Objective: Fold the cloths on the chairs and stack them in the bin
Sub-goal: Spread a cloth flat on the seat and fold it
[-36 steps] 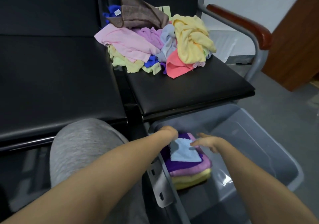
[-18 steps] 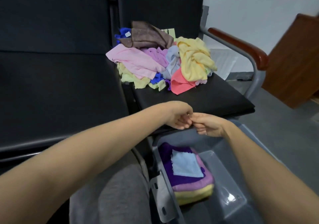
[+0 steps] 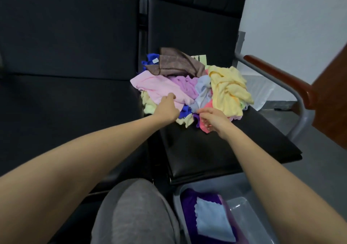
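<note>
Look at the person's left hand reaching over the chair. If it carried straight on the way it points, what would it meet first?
Most likely the pink cloth: the left hand points into the pile, fingertips already at that cloth's near edge. One view cannot confirm actual contact.

black padded chairs [image 3: 75,97] with a wooden armrest [image 3: 281,78], white wall [image 3: 293,18], grey floor [image 3: 323,168].

Soft matt cloths [image 3: 189,86]; smooth black leather-like seat [image 3: 225,149]; glossy wooden armrest [image 3: 277,76]; translucent plastic bin [image 3: 242,204]
</note>
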A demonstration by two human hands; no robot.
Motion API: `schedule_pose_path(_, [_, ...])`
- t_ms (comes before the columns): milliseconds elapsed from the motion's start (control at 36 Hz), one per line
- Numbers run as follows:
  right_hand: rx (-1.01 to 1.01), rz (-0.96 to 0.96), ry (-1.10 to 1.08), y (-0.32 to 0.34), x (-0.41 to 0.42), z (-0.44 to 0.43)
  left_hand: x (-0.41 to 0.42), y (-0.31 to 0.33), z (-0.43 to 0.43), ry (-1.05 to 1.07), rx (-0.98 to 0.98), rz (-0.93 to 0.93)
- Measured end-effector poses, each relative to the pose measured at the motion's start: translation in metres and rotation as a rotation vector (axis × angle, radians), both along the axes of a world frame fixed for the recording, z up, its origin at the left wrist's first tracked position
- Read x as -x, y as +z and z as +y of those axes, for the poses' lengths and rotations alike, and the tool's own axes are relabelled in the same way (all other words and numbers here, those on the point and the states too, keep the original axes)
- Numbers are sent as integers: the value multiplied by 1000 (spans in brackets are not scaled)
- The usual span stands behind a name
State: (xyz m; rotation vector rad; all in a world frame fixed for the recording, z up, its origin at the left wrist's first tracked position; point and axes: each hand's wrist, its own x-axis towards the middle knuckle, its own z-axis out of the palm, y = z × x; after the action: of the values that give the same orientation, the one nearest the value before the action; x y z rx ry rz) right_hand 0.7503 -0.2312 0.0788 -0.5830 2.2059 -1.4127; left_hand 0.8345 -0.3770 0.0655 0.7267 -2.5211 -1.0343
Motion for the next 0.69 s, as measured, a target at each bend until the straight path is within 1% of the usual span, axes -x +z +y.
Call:
schedule_pose_path(83, [-39,37,10,-3,11,-12,17,-1,-25,46,119,33])
schedule_pose_path(139, [-59,45,25,-7,17,-19,26,-2,-38,41,189,-11])
schedule_pose_path(222, [-49,46,52,-15,25,-31,40,-12,-48,-66,245,-131])
schedule_pose_path(278, [-49,47,71,-24,25,-36,46,-19,-48,-123,291,-141])
schedule_pose_path(361, [-95,74,107,-42,19,-43,50,-19,-48,-62,395,-94])
schedule_pose_path(417, [-87,95,103,-48,15,-47,51,-15,-48,-9,451,-78])
schedule_pose_path(500, [-57,98,78,-44,12,-54,56,-10,-46,52,455,26])
schedule_pose_path(528, [-49,108,84,-43,13,-56,57,-8,-44,73,426,85])
schedule_pose_path(583, [-22,164,114,-41,14,-60,53,-1,-36,97,300,220])
schedule_pose_path(639, [37,240,96,-36,14,-65,47,9,-25,57,187,354])
schedule_pose_path(694, [49,328,63,-32,11,-71,39,22,-11,-9,155,468])
